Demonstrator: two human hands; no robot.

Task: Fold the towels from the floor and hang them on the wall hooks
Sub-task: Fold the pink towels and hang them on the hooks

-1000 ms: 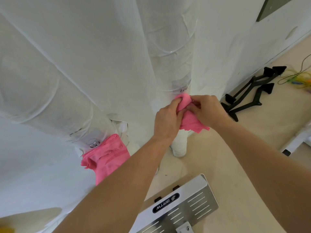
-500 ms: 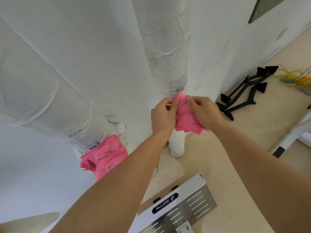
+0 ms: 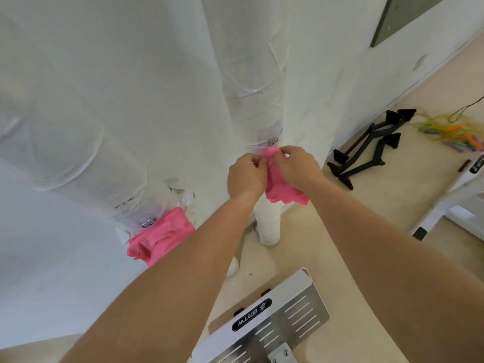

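A pink towel is pinched at its top by both the left hand and right hand, right under a hook. Another towel is already hung on the second hook.

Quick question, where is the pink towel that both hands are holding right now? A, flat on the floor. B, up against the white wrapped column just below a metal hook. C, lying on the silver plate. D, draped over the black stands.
B: the left hand and the right hand pinch the top of the pink towel right under the metal hook on the column.
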